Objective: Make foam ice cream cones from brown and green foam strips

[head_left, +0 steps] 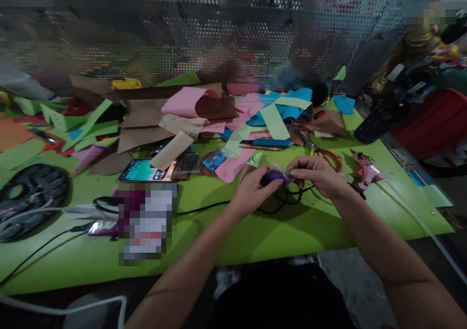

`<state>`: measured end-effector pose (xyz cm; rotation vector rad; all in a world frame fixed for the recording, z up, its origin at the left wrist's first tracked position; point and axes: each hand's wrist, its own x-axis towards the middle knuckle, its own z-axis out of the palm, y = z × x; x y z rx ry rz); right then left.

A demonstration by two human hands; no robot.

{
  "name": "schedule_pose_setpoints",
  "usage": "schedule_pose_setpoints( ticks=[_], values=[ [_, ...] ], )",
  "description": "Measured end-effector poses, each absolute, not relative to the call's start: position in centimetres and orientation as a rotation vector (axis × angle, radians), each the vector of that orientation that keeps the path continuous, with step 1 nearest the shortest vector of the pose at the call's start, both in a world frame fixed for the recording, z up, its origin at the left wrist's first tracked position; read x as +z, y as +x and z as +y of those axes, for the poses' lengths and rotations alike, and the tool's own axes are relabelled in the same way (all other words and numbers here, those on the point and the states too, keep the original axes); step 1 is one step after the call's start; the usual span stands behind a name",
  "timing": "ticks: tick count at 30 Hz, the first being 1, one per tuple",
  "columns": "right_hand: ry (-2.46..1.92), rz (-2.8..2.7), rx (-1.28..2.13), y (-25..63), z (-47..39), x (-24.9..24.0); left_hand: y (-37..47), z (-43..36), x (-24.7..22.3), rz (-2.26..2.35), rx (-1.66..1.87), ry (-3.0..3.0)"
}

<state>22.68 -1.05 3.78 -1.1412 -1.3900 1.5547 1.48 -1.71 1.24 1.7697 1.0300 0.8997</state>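
Observation:
Over the green table, my left hand is closed on a small clear plastic bag with purple contents. My right hand pinches the bag's right end between thumb and fingers. What is inside the bag is too small to make out. A black cable runs beneath both hands in loops. Just beyond my right hand lie scissors with red handles. Further right stands a pink glue gun with a lit red spot and a long glue stick at its back.
Felt and paper scraps pile along the back against a perforated metal panel. On the left are a phone, a power bank with a cable, a black round compartment tray and an orange cutter.

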Motion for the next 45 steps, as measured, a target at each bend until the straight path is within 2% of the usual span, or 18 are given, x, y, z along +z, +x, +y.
schedule_pose_setpoints(
  ticks=[18, 28, 38, 45],
  values=[
    [-1.190, -1.456, 1.493, 22.57, -1.18, 4.15, 1.34, -1.60, 1.23, 1.045, 0.892, 1.879],
    [-1.286, -1.754, 1.073, 22.27, -1.72, 4.53, 1.53, -1.72, 1.18, 1.241, 0.810, 2.241],
    [-1.293, -1.760, 1.120, 22.26, -1.63, 4.34, 1.48, -1.87, 1.64, 1.264, 0.724, 2.280],
    [-1.303, -1.761, 1.001, 22.18, -1.56, 4.13, 1.53, -1.76, 1.21, 1.194, 0.775, 2.256]
  ],
)
